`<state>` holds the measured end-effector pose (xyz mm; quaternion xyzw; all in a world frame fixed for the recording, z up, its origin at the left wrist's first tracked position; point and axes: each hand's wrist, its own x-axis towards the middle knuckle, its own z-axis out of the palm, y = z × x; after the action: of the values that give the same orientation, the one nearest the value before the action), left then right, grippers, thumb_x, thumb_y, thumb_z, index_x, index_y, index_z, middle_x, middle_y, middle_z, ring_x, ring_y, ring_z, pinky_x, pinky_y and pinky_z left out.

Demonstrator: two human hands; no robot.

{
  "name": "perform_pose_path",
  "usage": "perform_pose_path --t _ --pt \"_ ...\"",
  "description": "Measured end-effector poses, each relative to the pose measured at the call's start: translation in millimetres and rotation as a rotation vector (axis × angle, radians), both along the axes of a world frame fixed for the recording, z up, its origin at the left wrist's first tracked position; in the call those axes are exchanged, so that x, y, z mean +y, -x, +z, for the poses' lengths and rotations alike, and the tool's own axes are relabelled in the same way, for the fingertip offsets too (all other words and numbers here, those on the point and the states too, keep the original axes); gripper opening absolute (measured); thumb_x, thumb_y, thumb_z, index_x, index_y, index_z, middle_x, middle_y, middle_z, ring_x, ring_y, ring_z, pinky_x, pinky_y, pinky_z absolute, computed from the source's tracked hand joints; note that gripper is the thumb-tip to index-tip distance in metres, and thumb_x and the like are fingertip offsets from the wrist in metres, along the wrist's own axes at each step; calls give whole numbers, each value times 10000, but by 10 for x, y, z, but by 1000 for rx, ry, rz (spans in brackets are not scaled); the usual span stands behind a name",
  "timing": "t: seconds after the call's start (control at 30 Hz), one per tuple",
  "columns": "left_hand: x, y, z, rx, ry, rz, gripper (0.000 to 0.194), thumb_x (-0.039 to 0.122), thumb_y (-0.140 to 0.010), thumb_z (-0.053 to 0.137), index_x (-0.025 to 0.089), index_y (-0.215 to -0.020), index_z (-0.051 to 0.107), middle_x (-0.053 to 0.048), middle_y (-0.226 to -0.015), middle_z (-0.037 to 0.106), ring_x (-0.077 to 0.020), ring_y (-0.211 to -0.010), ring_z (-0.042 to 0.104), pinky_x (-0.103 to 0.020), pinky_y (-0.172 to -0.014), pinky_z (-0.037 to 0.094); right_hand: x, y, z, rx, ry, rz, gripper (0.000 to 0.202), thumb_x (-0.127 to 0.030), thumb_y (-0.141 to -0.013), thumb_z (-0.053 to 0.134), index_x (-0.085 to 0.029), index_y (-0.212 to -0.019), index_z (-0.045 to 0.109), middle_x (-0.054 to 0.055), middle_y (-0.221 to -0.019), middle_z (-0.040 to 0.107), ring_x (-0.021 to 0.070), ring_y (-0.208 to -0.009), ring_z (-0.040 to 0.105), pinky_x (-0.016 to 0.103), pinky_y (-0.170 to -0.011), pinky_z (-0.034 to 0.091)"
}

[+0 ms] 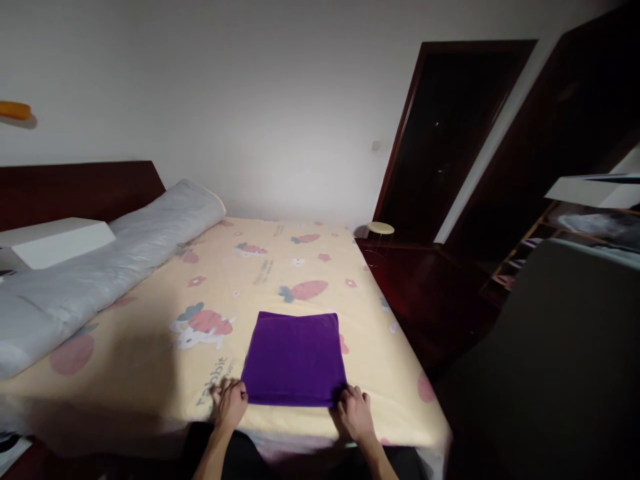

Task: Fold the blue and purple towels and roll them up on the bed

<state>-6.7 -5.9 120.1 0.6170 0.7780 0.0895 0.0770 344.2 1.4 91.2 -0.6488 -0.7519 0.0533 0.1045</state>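
A folded purple cloth point(295, 360) lies flat on the bed sheet point(270, 253), which is yellow with carrots and rabbits printed on it. At the cloth's near left corner is my left hand point(231, 402), its fingers curled and closed on the edge. My right hand point(356, 408) pinches the near right corner in the same way. The fingertips of both hands are partly hidden. Along the far edge of the cloth, a second layer shows slightly at the left.
A grey rolled mattress or quilt point(150, 230) lies along the dark headboard point(80, 183), with a white box point(60, 241) on it. Beyond the bed's right side are a round stool point(381, 228), a dark door point(450, 140), and a shelf point(530, 233) holding several things.
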Motion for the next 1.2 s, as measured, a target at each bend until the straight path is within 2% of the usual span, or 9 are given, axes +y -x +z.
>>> perform_pose_path --t 0.17,0.37,0.53,0.67,0.77,0.9,1.0,1.07,1.2 --pt "201 72 16 -13 71 16 247 118 -759 459 241 -787 673 -45 -957 734 -242 -1095 582 -483 -997 315 127 36 14 -21 2 -20 239 -180 -845 434 -169 -977 633 114 -1006 675 282 -973 565 420 -873 346" --pt "165 49 14 24 96 68 222 178 -794 480 231 -897 669 -68 -1031 708 -266 -1132 557 -498 -986 341 50 13 -21 -46 -150 -85 245 -159 -802 473 -204 -1004 604 92 -1007 633 274 -955 539 432 -897 343" --pt "96 -152 -81 199 -34 84 371 72 -791 436 211 -1063 648 -110 -1241 606 -275 -1213 489 -459 -985 334 5 148 -223 0 -258 65 312 -111 -800 503 -241 -1068 598 60 -1055 624 250 -1002 535 393 -908 353" --pt "122 -245 -138 204 -70 139 338 59 -790 458 213 -1016 657 -90 -1141 633 -234 -1102 558 -360 -893 382 26 256 -396 32 -326 51 256 -93 -799 492 -227 -980 615 55 -978 626 235 -935 550 364 -837 377" --pt "112 -252 -118 156 -72 152 229 143 -824 475 209 -943 659 -64 -998 646 -202 -959 598 -325 -827 394 26 269 -435 80 -360 51 208 -145 -849 467 -223 -971 615 55 -942 618 221 -871 553 355 -808 389" --pt "23 -268 -86 125 -83 149 234 335 -867 478 230 -977 655 -58 -1030 626 -245 -1048 557 -403 -884 381 0 257 -389 98 -364 41 252 -336 -924 477 -205 -1096 606 82 -991 621 246 -889 550 384 -819 399" --pt "-25 -322 -126 166 -101 178 292 388 -878 494 214 -1047 656 -90 -1099 610 -282 -1077 534 -444 -880 385 10 305 -343 67 -329 41 245 -341 -914 496 -212 -1080 622 95 -1027 628 270 -925 541 410 -840 393" --pt "-17 -378 -178 183 -151 141 287 305 -902 464 207 -1097 649 -107 -1164 599 -281 -1104 527 -434 -888 391 36 382 -327 64 -298 62 241 -254 -885 505 -232 -1094 621 87 -1074 632 276 -970 537 424 -875 381" --pt "70 -508 -286 60 -222 -148 450 27 -838 362 237 -1132 631 -52 -1166 625 -194 -1104 546 -343 -955 384 87 614 -336 128 -203 180 431 -67 -803 453 -286 -1141 605 37 -1117 644 250 -1066 536 422 -965 342"
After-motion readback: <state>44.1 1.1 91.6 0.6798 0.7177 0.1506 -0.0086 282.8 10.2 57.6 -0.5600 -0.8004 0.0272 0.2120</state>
